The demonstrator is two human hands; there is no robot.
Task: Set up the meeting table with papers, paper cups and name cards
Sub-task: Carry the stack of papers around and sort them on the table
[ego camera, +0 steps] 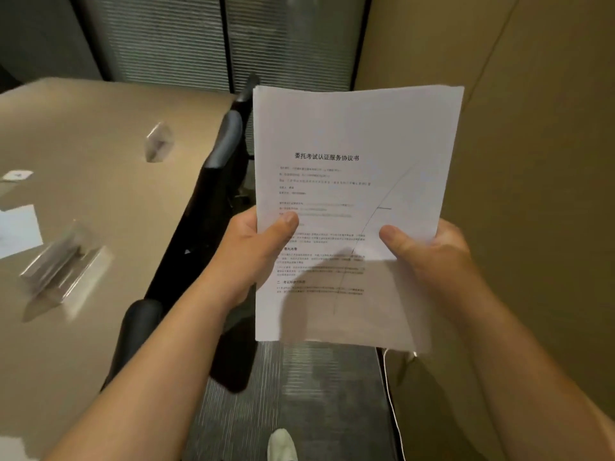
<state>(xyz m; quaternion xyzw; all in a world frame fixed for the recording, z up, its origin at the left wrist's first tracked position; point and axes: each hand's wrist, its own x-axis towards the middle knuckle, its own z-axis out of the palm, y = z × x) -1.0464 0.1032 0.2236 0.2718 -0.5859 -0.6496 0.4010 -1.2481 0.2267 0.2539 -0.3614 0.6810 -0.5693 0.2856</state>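
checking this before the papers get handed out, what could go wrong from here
1. The stack of papers is held in the air, pinched only at its lower edges by the left hand and right hand; loose sheets could slip and scatter.
2. The black office chair stands between the person and the table, so reaching over may be awkward.
3. The clear acrylic name card holders could get knocked.

One camera only, riding on the person's head, looking forward and steeply down. It sits close to the stack of papers [352, 207], which fills the middle of the frame, held up by the left hand [253, 247] and right hand [429, 247], both forearms running in from the bottom edge. The wide lens bends the edges: the table [100, 134] falls away on the left, a chair [213, 207] stands just beside it, the floor [299, 394] lies straight below, and a wall [532, 128] looms on the right. There is no second view to overlap with.
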